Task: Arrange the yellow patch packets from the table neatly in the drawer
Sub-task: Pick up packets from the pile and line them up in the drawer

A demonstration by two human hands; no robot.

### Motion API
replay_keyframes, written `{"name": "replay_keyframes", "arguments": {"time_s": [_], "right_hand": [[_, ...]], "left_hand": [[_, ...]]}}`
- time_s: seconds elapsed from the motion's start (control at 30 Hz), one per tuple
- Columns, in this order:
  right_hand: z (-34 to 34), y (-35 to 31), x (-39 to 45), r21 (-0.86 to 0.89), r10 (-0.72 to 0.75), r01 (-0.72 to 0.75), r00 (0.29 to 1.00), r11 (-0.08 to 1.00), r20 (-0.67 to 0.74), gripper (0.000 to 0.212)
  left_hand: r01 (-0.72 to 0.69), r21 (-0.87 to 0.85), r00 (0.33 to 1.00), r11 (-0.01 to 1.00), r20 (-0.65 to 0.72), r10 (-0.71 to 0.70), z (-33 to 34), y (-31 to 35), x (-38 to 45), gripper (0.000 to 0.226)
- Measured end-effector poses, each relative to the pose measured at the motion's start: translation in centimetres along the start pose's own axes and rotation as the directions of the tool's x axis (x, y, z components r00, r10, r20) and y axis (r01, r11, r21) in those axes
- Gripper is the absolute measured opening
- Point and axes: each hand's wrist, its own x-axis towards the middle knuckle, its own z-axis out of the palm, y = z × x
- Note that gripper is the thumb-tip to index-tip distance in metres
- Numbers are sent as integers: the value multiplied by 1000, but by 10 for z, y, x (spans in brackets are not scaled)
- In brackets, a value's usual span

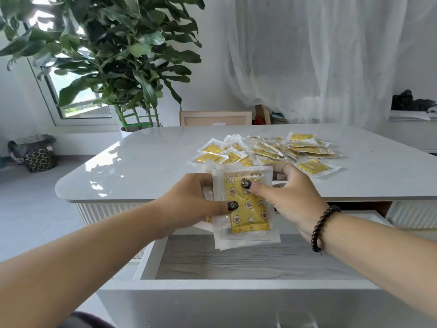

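A small stack of yellow patch packets (246, 214) in clear wrappers hangs upright above the open drawer (236, 259). My left hand (191, 200) grips the stack's left side, thumb on its front. My right hand (286, 192) holds the right side, thumb pressed on the top packet's face and fingers behind. The drawer's grey wood-grain floor shows below the stack. Several more yellow packets (272, 150) lie in a loose heap on the white table (146, 166) just beyond my hands.
A large potted plant (113, 55) stands behind the table's far left corner. A wooden frame (215, 118) leans at the table's far edge. White curtains hang at the right. A dark patterned basket (35, 155) sits on the floor at the left.
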Motion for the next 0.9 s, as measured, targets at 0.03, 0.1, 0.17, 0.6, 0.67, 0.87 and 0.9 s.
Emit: {"name": "replay_keyframes", "arguments": {"time_s": [0.03, 0.1, 0.17, 0.6, 0.67, 0.87, 0.9], "right_hand": [[0, 1, -1, 28, 28, -29, 999, 999, 47, 48], [1, 2, -4, 63, 41, -51, 987, 997, 153, 38], [4, 5, -6, 54, 30, -41, 981, 998, 189, 38], [-1, 2, -1, -18, -41, 49, 955, 999, 293, 26], [-3, 0, 0, -48, -77, 101, 933, 994, 350, 27], [-3, -1, -2, 12, -87, 89, 919, 996, 384, 28], [-2, -1, -2, 37, -85, 77, 927, 996, 366, 30]], "left_hand": [[-2, 1, 1000, 1000, -24, 2, -2, -1, 1, 27], [-5, 1, 997, 1000, -74, 5, -5, -2, 3, 26], [3, 10, 996, 1000, -94, -2, -9, -3, 3, 26], [65, 3, 997, 998, 38, -65, -22, 1, -9, 22], [79, 28, 996, 996, 35, -80, -23, 2, -10, 21], [116, 76, 992, 990, 33, -118, -23, 2, -10, 20], [115, 85, 993, 990, 31, -118, -22, 2, -10, 22]]}}
